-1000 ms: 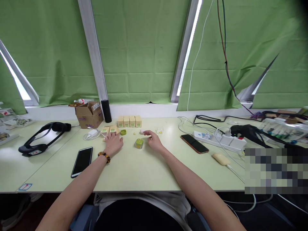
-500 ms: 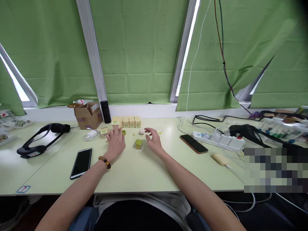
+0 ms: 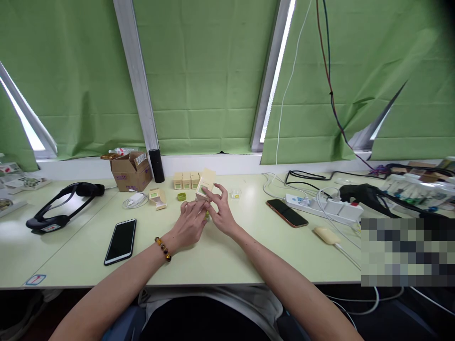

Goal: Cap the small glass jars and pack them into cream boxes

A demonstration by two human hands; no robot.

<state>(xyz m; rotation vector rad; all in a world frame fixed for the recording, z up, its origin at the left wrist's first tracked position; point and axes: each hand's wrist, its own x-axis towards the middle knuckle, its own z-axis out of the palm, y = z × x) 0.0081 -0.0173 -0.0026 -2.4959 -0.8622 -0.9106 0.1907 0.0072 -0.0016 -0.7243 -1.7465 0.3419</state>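
Note:
Above the middle of the table, a small cream cardboard box [image 3: 205, 182] is tilted with its flap standing up. My left hand [image 3: 191, 219], wearing a beaded bracelet, grips it from below with the fingers closed. My right hand [image 3: 222, 212] is closed on its lower right side, one finger across its front. Under the hands a bit of a small green container [image 3: 207, 215] shows; the rest is hidden. Behind my left hand sits a small green ring-like piece [image 3: 181, 196]. An opened cream box [image 3: 158, 198] lies to the left.
Several closed cream boxes [image 3: 186, 181] stand in a row at the back. A small clear tray [image 3: 235, 193] lies to the right. Phones [image 3: 121, 240] flank the work area. A power strip [image 3: 322, 207] with cables, a headset [image 3: 64, 203] and a cardboard carton [image 3: 131, 171] are farther out.
My left hand has moved right, bringing the cream box from the left end of the row to my right hand. The green container is now mostly covered by my hands.

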